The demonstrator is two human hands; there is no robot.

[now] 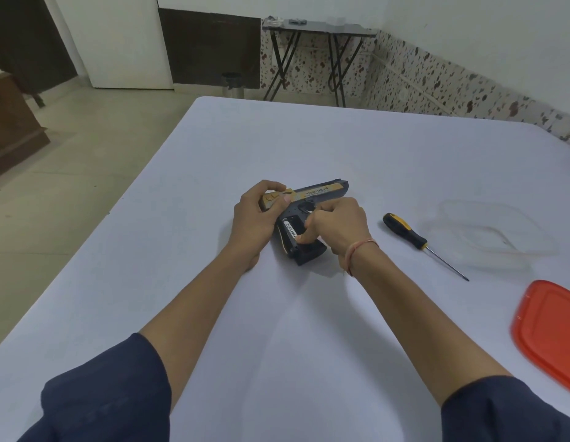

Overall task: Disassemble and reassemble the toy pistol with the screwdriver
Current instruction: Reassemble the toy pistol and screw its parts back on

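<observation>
Navy sleeves aside, our left hand clamps the black-and-gold plastic toy pistol steady so our right hand, curled on its handle below that grip, thumbs the white battery.

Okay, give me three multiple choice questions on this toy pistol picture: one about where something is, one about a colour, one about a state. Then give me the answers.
1. Where does the screwdriver lie?
A. on the table, right of the toy pistol
B. on the floor
C. standing upright in a cup

2. What colour is the lid at the table's right edge?
A. blue
B. red
C. green

3. What state is the pistol's grip in?
A. closed
B. taped over
C. open, with a battery showing

Answers:
1 A: it lies flat between the pistol and the clear container, with no hand on it.
2 B: the lid is plainly red.
3 C: the right hand pinches at the exposed battery while the left hand grips the rear of the slide.
</observation>
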